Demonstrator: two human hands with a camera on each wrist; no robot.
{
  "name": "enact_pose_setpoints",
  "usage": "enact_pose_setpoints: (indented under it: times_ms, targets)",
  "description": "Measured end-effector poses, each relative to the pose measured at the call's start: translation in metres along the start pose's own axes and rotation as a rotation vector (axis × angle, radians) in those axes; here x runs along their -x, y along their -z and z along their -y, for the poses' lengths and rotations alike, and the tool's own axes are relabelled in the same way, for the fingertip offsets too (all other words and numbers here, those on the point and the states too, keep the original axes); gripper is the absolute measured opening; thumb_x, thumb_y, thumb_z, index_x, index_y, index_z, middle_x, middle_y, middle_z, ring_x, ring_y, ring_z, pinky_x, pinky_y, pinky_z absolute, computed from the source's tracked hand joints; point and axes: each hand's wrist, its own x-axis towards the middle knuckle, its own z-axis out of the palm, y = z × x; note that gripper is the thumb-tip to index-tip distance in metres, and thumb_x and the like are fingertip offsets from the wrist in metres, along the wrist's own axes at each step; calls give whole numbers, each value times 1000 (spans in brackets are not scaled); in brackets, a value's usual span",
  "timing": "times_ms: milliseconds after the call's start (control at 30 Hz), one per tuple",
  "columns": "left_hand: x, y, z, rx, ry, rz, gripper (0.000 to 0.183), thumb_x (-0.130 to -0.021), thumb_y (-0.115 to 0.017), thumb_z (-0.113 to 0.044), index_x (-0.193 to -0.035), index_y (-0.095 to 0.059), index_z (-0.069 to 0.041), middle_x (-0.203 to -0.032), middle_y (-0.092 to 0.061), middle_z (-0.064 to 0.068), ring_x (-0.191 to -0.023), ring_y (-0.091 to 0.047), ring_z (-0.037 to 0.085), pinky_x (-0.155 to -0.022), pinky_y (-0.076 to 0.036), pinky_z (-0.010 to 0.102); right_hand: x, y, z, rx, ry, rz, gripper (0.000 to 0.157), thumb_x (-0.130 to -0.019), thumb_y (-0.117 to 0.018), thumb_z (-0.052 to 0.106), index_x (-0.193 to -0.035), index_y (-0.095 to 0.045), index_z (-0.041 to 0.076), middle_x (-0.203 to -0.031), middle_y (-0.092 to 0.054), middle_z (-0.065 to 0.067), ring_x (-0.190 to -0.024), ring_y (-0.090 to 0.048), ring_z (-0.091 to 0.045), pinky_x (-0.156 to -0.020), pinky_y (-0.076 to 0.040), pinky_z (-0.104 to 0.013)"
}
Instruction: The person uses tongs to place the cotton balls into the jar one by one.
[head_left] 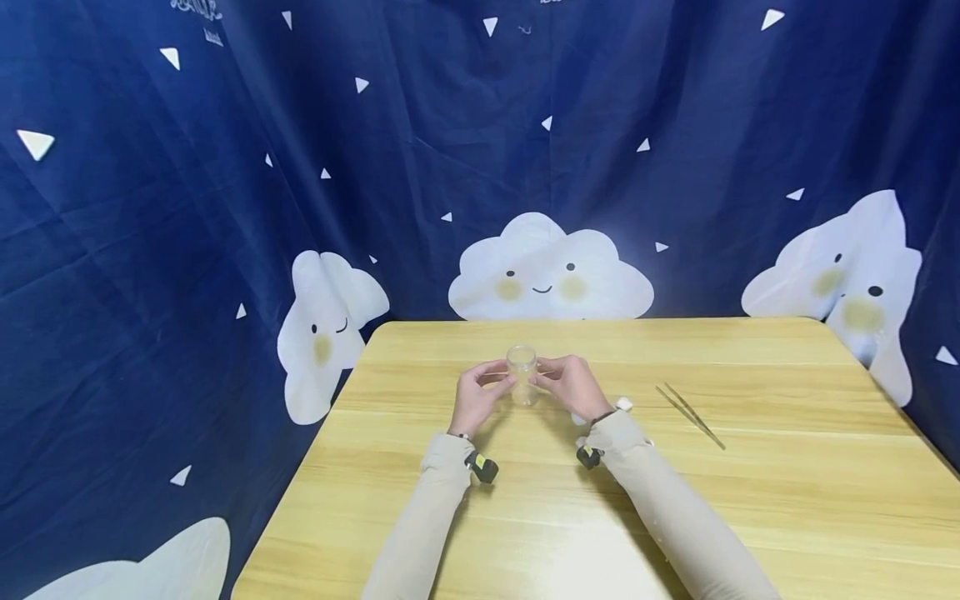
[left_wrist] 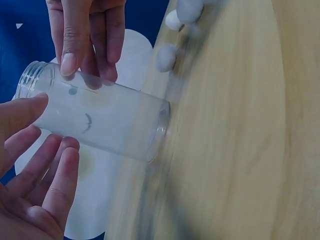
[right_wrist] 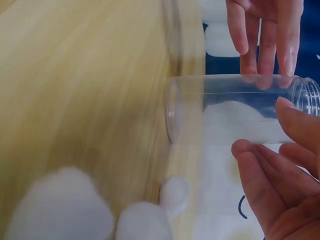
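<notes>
A clear, empty-looking plastic jar [head_left: 524,390] with a threaded neck and no lid on it is upright between the two hands, near the far side of the table. My left hand [head_left: 477,398] holds its left side between thumb and fingers, close to the neck. From the opposite side my right hand [head_left: 576,388] grips it the same way. The right wrist view shows the jar's base [right_wrist: 172,112] at the tabletop. White cotton balls [right_wrist: 144,222] lie by my right hand, partly hidden by the right wrist in the head view.
Metal tweezers [head_left: 692,415] lie on the wooden table [head_left: 787,483], right of the right forearm. Another cotton ball [head_left: 624,403] shows beside the right cuff. A dark blue curtain [head_left: 420,167] with clouds and triangles hangs behind the table's far edge.
</notes>
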Motion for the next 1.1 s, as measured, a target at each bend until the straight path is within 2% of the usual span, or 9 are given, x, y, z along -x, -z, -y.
enact_pose_setpoints:
  times_ms: [233,433,567,700,900,1100]
  targets:
    - [-6,7,-5,-4,24,20,44,-87,-85,-19,-126,-71,-3,-129,-71,16,-118,-67,43,-92,-64,37,1,3,3,7,-14,9,46,-93,-77,14,-135,-66,1,-126,-72,-22,-100,-78,-33,-88,-64,-43]
    - [-19,10,-13,-9,-17,69,58,-85,-86,-22,-135,-65,-2,-137,-65,23,-125,-63,44,-104,-58,49,4,4,1,7,-11,2,48,-92,-77,14,-136,-64,0,-127,-71,-22,-101,-78,-34,-90,-64,-43]
    - [-28,9,-19,-49,-37,120,61,-83,-88,-26,-137,-65,-7,-138,-64,21,-126,-63,38,-109,-53,54,4,3,2,8,-13,1,47,-93,-78,16,-136,-65,1,-130,-71,-22,-102,-77,-33,-91,-64,-44]
    - [-33,10,-23,-97,-46,152,62,-82,-88,-28,-136,-66,-7,-135,-66,16,-125,-63,32,-110,-53,54,5,3,4,11,-19,-4,47,-92,-78,17,-135,-67,2,-130,-71,-21,-102,-78,-32,-92,-63,-44]
    - [-35,8,-22,-145,-72,168,58,-81,-89,-32,-131,-69,-9,-127,-70,12,-120,-65,27,-107,-57,47,6,1,3,3,-23,-2,47,-92,-78,18,-134,-67,2,-129,-71,-20,-102,-78,-32,-91,-64,-44]
    - [-37,8,-21,-131,-66,172,57,-82,-89,-31,-131,-69,-9,-128,-69,11,-119,-65,29,-107,-55,52,5,0,3,-13,-17,-8,47,-92,-79,18,-134,-67,0,-128,-72,-21,-101,-78,-33,-89,-64,-42]
